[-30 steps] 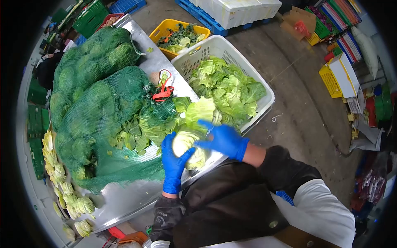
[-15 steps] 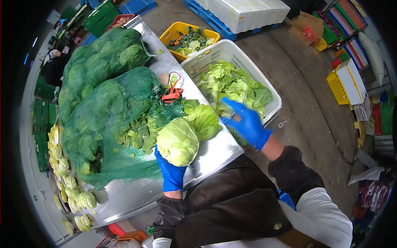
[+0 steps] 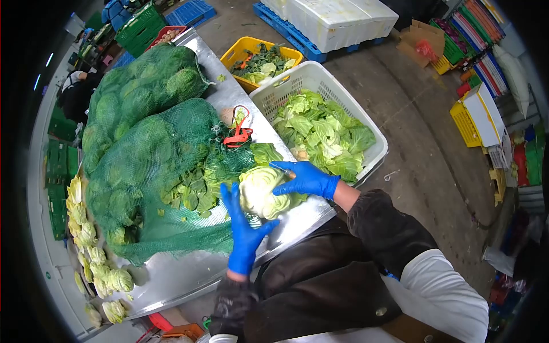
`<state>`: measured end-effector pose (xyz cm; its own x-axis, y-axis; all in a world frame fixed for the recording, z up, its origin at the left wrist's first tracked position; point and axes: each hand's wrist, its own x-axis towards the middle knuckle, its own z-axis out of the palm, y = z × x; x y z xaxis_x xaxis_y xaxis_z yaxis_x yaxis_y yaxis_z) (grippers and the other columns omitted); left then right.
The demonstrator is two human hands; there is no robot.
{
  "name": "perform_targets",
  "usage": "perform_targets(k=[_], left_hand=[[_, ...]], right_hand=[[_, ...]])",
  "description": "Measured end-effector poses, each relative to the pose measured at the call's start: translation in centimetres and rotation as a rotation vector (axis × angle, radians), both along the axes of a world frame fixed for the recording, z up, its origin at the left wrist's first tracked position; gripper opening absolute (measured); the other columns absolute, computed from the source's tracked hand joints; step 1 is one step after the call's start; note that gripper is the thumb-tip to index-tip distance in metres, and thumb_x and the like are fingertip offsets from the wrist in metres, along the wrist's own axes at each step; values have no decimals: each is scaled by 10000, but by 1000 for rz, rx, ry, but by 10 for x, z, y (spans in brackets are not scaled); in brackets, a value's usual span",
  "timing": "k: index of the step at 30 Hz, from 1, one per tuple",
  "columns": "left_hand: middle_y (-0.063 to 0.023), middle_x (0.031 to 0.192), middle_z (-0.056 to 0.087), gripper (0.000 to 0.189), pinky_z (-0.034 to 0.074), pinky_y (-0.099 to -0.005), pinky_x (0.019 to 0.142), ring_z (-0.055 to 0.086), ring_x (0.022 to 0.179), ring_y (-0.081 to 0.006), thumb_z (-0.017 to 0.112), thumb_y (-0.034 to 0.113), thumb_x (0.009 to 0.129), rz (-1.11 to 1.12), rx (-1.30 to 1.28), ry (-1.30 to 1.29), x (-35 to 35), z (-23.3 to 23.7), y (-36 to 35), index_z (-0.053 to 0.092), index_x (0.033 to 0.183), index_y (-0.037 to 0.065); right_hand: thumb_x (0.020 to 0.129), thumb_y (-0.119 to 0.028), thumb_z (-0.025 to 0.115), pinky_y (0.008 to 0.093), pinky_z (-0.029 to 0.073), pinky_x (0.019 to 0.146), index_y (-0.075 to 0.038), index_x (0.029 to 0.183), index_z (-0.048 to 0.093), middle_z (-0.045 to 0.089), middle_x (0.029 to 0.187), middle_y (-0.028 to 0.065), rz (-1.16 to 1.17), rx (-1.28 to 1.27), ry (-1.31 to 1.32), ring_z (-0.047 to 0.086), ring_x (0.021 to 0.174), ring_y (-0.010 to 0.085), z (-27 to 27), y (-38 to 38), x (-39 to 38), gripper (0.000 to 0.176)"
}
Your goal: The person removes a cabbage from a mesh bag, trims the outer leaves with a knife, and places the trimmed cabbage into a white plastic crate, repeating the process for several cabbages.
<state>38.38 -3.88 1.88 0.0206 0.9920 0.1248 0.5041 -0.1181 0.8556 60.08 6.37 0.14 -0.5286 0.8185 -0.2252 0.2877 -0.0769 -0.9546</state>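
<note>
A pale green cabbage [image 3: 263, 191] sits close over the metal table between my two hands. My left hand [image 3: 246, 231], in a blue glove, is open at its lower left, fingers spread and thumb stretched along the underside. From the right, my blue-gloved right hand [image 3: 311, 180] reaches over the cabbage, its fingertips against the leaves. A small brownish thing [image 3: 291, 174] shows among its fingers; I cannot tell what it is. Loose green leaves [image 3: 191, 191] lie on the left, beside the green mesh sack [image 3: 154, 143] full of cabbages.
A white crate [image 3: 374, 151] of cabbage leaves stands beyond the table [image 3: 189, 266], with a yellow crate [image 3: 229, 56] of trimmings behind. Red strapping [image 3: 237, 137] rests by the sack. Several Chinese cabbages [image 3: 120, 280] line the left edge. A person [image 3: 77, 97] is at the far left.
My right hand has come left from over the white crate onto the cabbage. My left hand has opened beside it. The cabbage has turned, and its large loose outer leaf no longer shows beside it.
</note>
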Motion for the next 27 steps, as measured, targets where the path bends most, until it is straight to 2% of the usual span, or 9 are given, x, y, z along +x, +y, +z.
perform_targets(k=[2,3,4,7,9,14,18,22,27], left_hand=[[-196,1495,275,1151,273,-425,1131,287,1386,-336,895,277,544,-77,60,-6,-1,-22,26,256,1468,29],[-185,1476,315,1131,290,-423,1125,324,1367,-330,892,264,538,-50,-34,-201,-4,-16,30,279,1460,33],[-174,1457,354,1113,306,-422,1119,360,1347,-325,889,252,532,-27,-130,-392,-10,-6,35,303,1453,36],[-171,1408,445,905,322,-484,1115,449,1290,-328,758,338,681,188,-342,-1152,-49,-24,22,351,1434,45],[-153,1470,385,860,285,-571,1113,389,1334,-357,697,448,734,268,-364,-1663,-54,-24,11,354,1446,108],[-138,1489,354,808,258,-651,1085,334,1361,-379,643,506,771,290,-290,-1912,-49,-24,0,359,1448,167],[-155,1469,371,849,322,-562,1085,368,1344,-347,722,424,747,375,-364,-1518,-33,4,4,351,1442,105],[-206,1334,428,996,397,-418,1025,495,1164,-343,881,324,565,211,-153,46,12,3,25,384,1354,-25],[-259,1382,375,1042,459,-476,938,473,1148,-433,866,457,560,218,-123,475,49,18,39,376,1346,-22]], right_hand=[[690,-462,822,356,430,987,-46,1392,452,632,1163,207,27,-76,-142,589,1125,278,16,5,-6,896],[762,-451,767,329,528,770,-17,1369,466,653,1120,181,-59,187,-51,667,857,232,-17,4,-12,805],[762,-451,767,329,528,770,-17,1369,466,653,1120,181,-59,195,-50,667,857,232,4,8,-11,805],[889,-314,667,201,300,352,-38,1317,506,681,979,85,-229,-557,613,400,389,32,52,12,-10,535],[888,-311,669,206,319,361,-41,1308,509,675,949,82,-275,-476,547,415,398,39,56,11,-12,524],[898,-359,655,281,447,469,-31,1248,527,659,865,83,-357,-158,54,525,511,116,31,-16,-7,496],[923,-403,595,413,481,536,-43,1364,438,652,809,149,-309,532,-148,613,567,276,26,-24,-3,591],[950,-420,524,436,459,507,-120,1452,346,625,690,188,-115,355,-452,601,549,350,52,-33,-3,611],[965,-442,463,472,449,473,-66,1487,239,605,619,193,-101,459,-607,594,519,366,49,-46,4,681]])
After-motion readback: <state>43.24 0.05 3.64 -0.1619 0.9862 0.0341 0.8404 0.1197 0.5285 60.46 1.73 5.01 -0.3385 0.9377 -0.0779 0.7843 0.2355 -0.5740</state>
